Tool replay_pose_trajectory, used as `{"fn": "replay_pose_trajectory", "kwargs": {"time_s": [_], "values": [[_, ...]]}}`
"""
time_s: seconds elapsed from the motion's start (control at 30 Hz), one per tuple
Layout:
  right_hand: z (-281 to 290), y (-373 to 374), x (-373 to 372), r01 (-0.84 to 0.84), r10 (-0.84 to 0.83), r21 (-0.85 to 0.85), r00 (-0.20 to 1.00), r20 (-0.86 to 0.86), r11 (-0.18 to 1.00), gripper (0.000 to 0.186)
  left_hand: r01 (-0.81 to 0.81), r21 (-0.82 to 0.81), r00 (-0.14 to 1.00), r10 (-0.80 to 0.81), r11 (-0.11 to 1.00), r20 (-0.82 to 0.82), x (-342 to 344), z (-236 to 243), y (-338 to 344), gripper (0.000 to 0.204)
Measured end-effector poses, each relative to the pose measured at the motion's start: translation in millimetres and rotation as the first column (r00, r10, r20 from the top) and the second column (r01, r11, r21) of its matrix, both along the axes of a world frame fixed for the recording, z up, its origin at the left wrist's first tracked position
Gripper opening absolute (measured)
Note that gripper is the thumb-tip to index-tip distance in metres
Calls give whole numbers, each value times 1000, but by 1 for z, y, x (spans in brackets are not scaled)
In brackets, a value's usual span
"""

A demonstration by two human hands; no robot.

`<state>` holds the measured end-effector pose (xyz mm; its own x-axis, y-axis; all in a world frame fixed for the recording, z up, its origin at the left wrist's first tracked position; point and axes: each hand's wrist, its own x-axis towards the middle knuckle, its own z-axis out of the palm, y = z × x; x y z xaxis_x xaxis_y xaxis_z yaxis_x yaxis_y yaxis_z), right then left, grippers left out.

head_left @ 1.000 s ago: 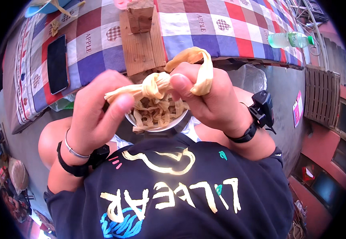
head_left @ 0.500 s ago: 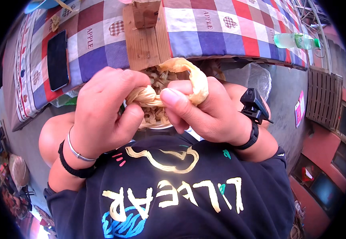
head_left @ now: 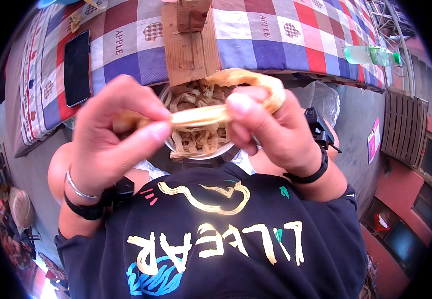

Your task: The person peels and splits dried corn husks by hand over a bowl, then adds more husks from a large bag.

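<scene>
A long, soft, pale-yellow strip [head_left: 201, 116], wrinkled along its length, is stretched taut between my hands. My left hand [head_left: 109, 127] pinches it between thumb and forefinger, and a short blurred piece shows behind those fingers. My right hand [head_left: 273, 129] grips the strip under its thumb. From there the strip loops up over the fingers and back toward the wooden board. Right below lies a pale bowl [head_left: 227, 150] holding a heap of similar tan strips [head_left: 203, 141]; my fingers cover parts of its rim.
Ahead, a wooden board with an upright block [head_left: 186, 60] juts over the edge of a checked tablecloth [head_left: 255, 55]. A black phone [head_left: 78, 70] lies on the left, a clear bottle with a green cap [head_left: 370, 55] on the right. A clear plastic bag [head_left: 324, 102] hangs beyond my right wrist.
My hands have moved apart, drawing the bunched, twisted part of the strip out straight. More of the bowl shows between them. The view has shifted slightly.
</scene>
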<state>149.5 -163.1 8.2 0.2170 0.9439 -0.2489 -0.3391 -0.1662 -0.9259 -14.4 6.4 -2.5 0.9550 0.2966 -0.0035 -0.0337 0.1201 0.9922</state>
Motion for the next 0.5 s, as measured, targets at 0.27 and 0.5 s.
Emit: {"fn": "replay_pose_trajectory", "kwargs": {"time_s": [0.27,0.5], "values": [[-8,18,-1,-320,274,-154,925,-262,935,45,-119,-185,955,163,975,246,5,-1,6,32],[-21,18,7,-64,64,-2,997,-50,998,43,-7,-128,996,18,992,85,11,-12,-3,29]]}}
